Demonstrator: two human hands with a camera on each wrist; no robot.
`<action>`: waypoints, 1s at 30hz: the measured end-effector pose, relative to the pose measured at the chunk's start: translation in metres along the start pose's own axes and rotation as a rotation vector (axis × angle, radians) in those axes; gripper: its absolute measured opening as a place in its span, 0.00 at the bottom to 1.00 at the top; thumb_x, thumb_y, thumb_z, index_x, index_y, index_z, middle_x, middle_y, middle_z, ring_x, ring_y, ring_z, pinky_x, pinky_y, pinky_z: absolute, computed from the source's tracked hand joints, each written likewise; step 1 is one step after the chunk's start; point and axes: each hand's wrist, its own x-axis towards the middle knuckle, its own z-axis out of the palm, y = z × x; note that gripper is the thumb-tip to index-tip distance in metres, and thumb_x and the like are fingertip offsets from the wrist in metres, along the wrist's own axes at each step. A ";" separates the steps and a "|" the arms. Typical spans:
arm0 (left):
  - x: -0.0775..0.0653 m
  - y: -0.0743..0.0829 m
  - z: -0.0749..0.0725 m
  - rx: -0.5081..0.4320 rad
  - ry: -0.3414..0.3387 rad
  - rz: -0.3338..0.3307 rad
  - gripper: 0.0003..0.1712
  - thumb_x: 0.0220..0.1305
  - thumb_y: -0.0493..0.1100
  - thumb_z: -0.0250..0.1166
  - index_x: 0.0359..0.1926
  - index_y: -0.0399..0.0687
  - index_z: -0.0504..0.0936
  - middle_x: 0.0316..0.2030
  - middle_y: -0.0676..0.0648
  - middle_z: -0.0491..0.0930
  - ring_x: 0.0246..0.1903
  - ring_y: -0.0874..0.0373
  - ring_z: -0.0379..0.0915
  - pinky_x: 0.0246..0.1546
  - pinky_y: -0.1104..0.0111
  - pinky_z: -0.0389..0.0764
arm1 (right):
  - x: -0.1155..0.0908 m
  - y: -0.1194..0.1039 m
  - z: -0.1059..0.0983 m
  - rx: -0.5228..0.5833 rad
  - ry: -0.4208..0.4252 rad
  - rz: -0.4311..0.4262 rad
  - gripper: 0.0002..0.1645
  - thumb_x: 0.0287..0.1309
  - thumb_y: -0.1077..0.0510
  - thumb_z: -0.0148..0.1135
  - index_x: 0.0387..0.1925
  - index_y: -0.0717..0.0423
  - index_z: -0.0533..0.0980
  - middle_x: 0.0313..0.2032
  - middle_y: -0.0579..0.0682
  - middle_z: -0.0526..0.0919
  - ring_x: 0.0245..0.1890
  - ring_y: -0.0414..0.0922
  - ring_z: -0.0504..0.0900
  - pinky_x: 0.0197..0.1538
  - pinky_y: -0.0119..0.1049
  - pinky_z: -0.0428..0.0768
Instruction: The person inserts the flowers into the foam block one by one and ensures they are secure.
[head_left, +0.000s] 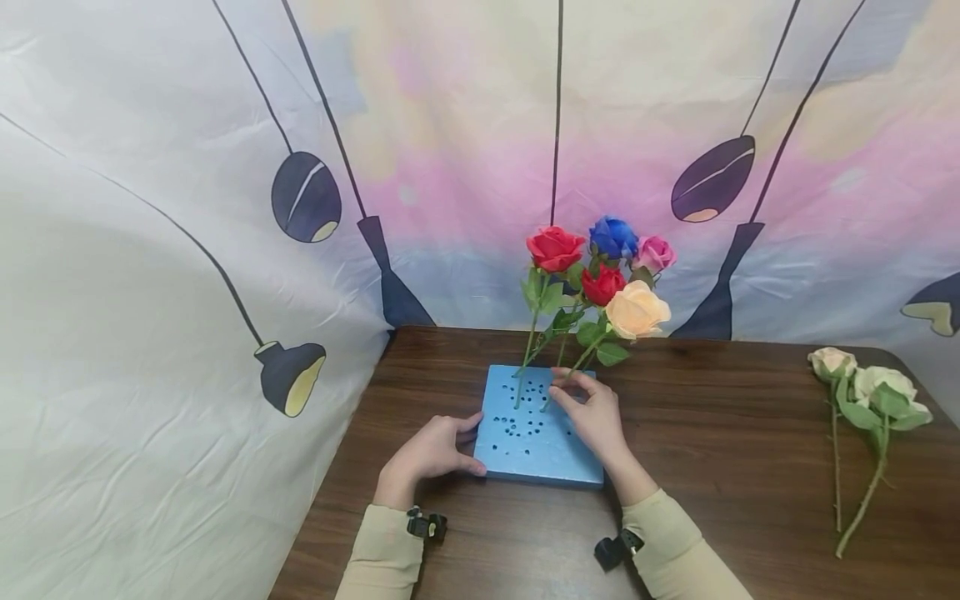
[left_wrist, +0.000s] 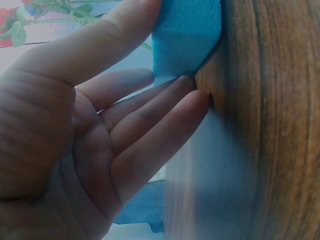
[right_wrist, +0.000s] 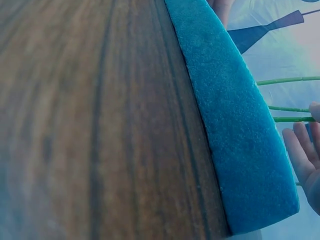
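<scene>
A blue foam block (head_left: 543, 463), dotted with small holes, lies on the table. My left hand (head_left: 435, 448) is at its left side; the thumb touches the front corner and the other fingers extend along the edge, as the left wrist view shows too. With thumb and fingertips my right hand (head_left: 597, 417) pinches the stem of a peach rose (head_left: 637, 309), low down over the block; its lower end meets the block's top. Behind it stand a large red rose (head_left: 555, 249), a smaller red rose (head_left: 603, 285), a blue rose (head_left: 613, 237) and a pink rose (head_left: 655, 254).
Two pale roses, a cream one (head_left: 832, 362) and a whitish-green one (head_left: 885, 388), lie on the right of the brown wooden table (head_left: 720, 433). A printed cloth (head_left: 480, 125) with painted lamps hangs behind the table and along its left side.
</scene>
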 end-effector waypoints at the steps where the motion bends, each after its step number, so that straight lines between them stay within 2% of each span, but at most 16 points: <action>1: 0.000 0.000 0.000 0.001 0.000 0.001 0.56 0.52 0.50 0.87 0.78 0.39 0.71 0.68 0.39 0.78 0.67 0.50 0.78 0.70 0.50 0.74 | 0.000 0.000 0.000 0.002 0.001 0.002 0.17 0.68 0.60 0.74 0.55 0.60 0.87 0.48 0.51 0.92 0.47 0.48 0.90 0.53 0.37 0.85; 5: 0.000 -0.001 0.000 0.005 -0.002 0.003 0.56 0.52 0.51 0.87 0.78 0.39 0.71 0.68 0.39 0.79 0.67 0.50 0.78 0.70 0.49 0.74 | 0.000 0.001 0.000 0.030 0.001 0.002 0.17 0.66 0.61 0.75 0.55 0.61 0.86 0.50 0.53 0.91 0.47 0.49 0.90 0.50 0.31 0.83; 10: 0.000 0.000 0.000 0.004 -0.003 0.005 0.56 0.52 0.50 0.87 0.77 0.39 0.71 0.68 0.39 0.78 0.67 0.50 0.78 0.69 0.49 0.75 | 0.001 0.002 -0.001 0.053 -0.001 -0.012 0.18 0.65 0.62 0.76 0.56 0.62 0.86 0.53 0.54 0.90 0.46 0.48 0.90 0.49 0.29 0.83; 16: -0.001 0.000 0.000 0.011 -0.002 0.006 0.56 0.52 0.51 0.87 0.77 0.39 0.71 0.69 0.39 0.78 0.67 0.50 0.78 0.69 0.50 0.75 | 0.001 0.003 -0.002 0.066 -0.003 -0.022 0.12 0.65 0.62 0.76 0.48 0.62 0.87 0.58 0.52 0.88 0.48 0.48 0.90 0.50 0.28 0.83; 24: 0.000 -0.001 0.000 0.018 -0.003 0.012 0.56 0.52 0.51 0.87 0.78 0.39 0.71 0.68 0.39 0.78 0.67 0.50 0.77 0.69 0.50 0.75 | 0.002 0.005 -0.002 0.066 -0.001 -0.015 0.15 0.65 0.63 0.76 0.51 0.63 0.86 0.57 0.54 0.89 0.48 0.48 0.89 0.50 0.28 0.82; 30: 0.000 -0.001 0.000 0.025 -0.004 0.009 0.56 0.52 0.51 0.87 0.78 0.39 0.71 0.69 0.40 0.78 0.68 0.50 0.76 0.70 0.50 0.75 | 0.002 0.004 -0.003 0.058 0.004 -0.006 0.19 0.64 0.61 0.77 0.56 0.60 0.86 0.50 0.52 0.91 0.46 0.48 0.89 0.50 0.32 0.83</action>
